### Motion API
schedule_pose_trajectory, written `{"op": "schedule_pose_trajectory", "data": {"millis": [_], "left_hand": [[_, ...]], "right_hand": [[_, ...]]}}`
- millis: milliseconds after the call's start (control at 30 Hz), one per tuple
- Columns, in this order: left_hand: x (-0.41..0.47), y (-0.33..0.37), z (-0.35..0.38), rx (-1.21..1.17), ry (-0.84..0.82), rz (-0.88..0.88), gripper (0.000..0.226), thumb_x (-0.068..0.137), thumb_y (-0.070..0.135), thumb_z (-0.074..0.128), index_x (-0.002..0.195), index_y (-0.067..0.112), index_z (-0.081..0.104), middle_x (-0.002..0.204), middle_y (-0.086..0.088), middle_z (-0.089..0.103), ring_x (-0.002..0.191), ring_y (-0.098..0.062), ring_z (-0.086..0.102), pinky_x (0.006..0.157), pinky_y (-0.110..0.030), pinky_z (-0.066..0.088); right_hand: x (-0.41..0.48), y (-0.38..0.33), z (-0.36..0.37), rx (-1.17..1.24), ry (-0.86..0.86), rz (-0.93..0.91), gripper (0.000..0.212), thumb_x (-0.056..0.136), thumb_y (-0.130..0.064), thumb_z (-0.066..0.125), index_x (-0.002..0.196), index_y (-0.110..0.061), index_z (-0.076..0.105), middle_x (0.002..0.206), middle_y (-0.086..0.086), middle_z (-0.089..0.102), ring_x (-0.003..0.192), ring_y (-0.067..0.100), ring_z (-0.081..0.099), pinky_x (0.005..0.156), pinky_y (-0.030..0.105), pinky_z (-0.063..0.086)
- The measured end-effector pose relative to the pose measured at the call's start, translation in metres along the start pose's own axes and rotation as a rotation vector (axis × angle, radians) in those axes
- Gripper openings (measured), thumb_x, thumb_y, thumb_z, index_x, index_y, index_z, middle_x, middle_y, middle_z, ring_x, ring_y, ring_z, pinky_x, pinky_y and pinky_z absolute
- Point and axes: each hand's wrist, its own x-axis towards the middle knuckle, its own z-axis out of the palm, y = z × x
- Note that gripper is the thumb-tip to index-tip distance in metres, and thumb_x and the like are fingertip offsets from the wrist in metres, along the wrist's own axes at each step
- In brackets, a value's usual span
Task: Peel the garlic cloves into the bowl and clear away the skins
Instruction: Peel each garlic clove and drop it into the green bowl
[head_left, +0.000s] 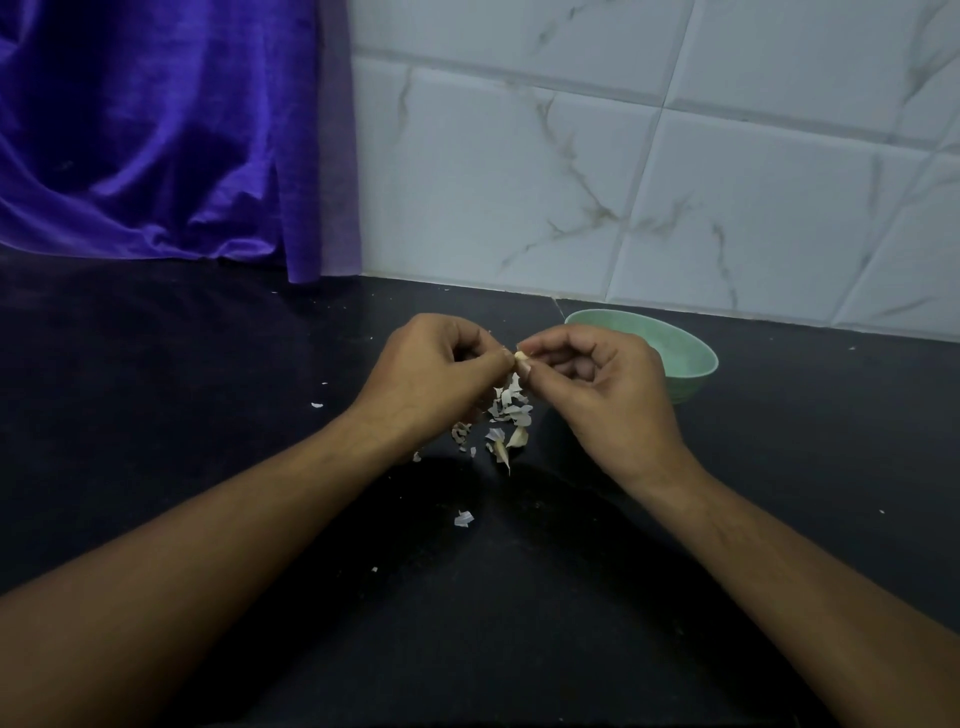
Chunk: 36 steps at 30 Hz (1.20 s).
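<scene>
Black counter (208, 415) runs under both your forearms, and your hands meet above it, just in front of the bowl (696, 382).

Your left hand (441, 374) has its fingers curled in, with thumb and forefinger pinching one end of a small pale clove (521, 356). Your right hand (608, 395) pinches the other end the same way, its other fingers curled loosely over the palm. Both grips are clamped on the clove, which you hold in the air between your fingertips. Only a sliver of it shows, so you cannot tell how much skin is on it.

Right below your fingertips, between your wrists, a loose pile of skins (506, 415) lies on the counter. A pale flake sits just under your right thumb; whether it hangs from the clove or belongs to the pile cannot be told. At the pile's near right edge lies a thicker cream piece (518, 437), either a clove or a husk. One stray flake (464, 518) lies nearer to you, between your forearms, and a smaller one (317, 405) lies left of your left wrist.

The bowl is pale green and stands behind your right hand, close to the wall (675, 182) of white marbled tile. Your hand hides part of it, and its contents cannot be made out. A purple cloth (156, 130) hangs at the back left, its hem meeting the counter.
</scene>
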Motion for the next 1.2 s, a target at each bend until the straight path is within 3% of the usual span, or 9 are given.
{"op": "schedule_pose_trajectory", "data": {"millis": [167, 367, 500, 700, 867, 1000, 1200], "left_hand": [[0.002, 0.000, -0.001, -0.128, -0.082, -0.113, 0.021, 0.097, 0.020, 0.070, 0.082, 0.009, 0.079, 0.076, -0.008, 0.074, 0.074, -0.022, 0.070, 0.068, -0.039, 0.062], [0.003, -0.002, -0.002, -0.174, -0.099, -0.094, 0.019, 0.096, 0.017, 0.072, 0.083, 0.004, 0.075, 0.083, -0.015, 0.074, 0.076, -0.018, 0.069, 0.072, -0.042, 0.062], [0.003, -0.002, -0.004, -0.174, -0.113, -0.082, 0.017, 0.093, 0.012, 0.072, 0.078, 0.005, 0.075, 0.076, -0.010, 0.072, 0.075, -0.018, 0.070, 0.071, -0.040, 0.061], [0.002, -0.003, 0.000, -0.153, -0.075, -0.089, 0.018, 0.088, 0.009, 0.072, 0.070, 0.007, 0.075, 0.071, -0.016, 0.070, 0.071, -0.024, 0.069, 0.065, -0.035, 0.059], [0.002, -0.001, 0.000, -0.073, -0.033, -0.063, 0.017, 0.084, 0.014, 0.072, 0.069, 0.008, 0.074, 0.072, -0.016, 0.074, 0.069, -0.028, 0.073, 0.068, -0.041, 0.064], [0.001, 0.003, -0.003, 0.012, 0.000, -0.041, 0.020, 0.085, 0.019, 0.071, 0.066, 0.013, 0.073, 0.068, -0.010, 0.074, 0.074, -0.033, 0.076, 0.072, -0.052, 0.066], [0.000, 0.006, -0.006, 0.146, 0.005, -0.025, 0.019, 0.086, 0.022, 0.068, 0.070, 0.013, 0.073, 0.067, -0.007, 0.074, 0.065, -0.023, 0.075, 0.073, -0.048, 0.065]], "right_hand": [[0.001, 0.000, 0.001, -0.016, 0.021, -0.003, 0.014, 0.085, -0.004, 0.081, 0.095, -0.013, 0.077, 0.081, 0.005, 0.075, 0.073, 0.026, 0.072, 0.071, 0.033, 0.062], [0.002, 0.000, -0.003, 0.037, 0.000, 0.017, 0.015, 0.083, -0.002, 0.083, 0.093, -0.012, 0.076, 0.081, 0.009, 0.074, 0.076, 0.037, 0.071, 0.075, 0.046, 0.062], [0.000, -0.002, -0.004, 0.063, -0.029, 0.036, 0.015, 0.082, -0.001, 0.084, 0.092, -0.011, 0.077, 0.080, 0.010, 0.075, 0.076, 0.037, 0.072, 0.077, 0.052, 0.061], [-0.001, -0.001, -0.003, 0.095, -0.060, 0.067, 0.014, 0.082, 0.000, 0.084, 0.092, -0.006, 0.077, 0.078, 0.011, 0.076, 0.071, 0.019, 0.070, 0.074, 0.041, 0.061], [0.000, -0.002, -0.001, 0.204, -0.057, 0.124, 0.015, 0.081, 0.003, 0.083, 0.092, -0.006, 0.076, 0.081, 0.018, 0.076, 0.074, 0.026, 0.072, 0.078, 0.044, 0.061], [-0.001, -0.004, 0.003, 0.335, -0.044, 0.198, 0.016, 0.083, 0.006, 0.080, 0.092, -0.005, 0.074, 0.080, 0.017, 0.074, 0.073, 0.023, 0.072, 0.074, 0.034, 0.062], [0.001, -0.011, -0.002, 0.515, -0.008, 0.311, 0.013, 0.090, 0.002, 0.072, 0.101, -0.004, 0.072, 0.093, 0.016, 0.075, 0.082, 0.024, 0.072, 0.073, 0.034, 0.062]]}}
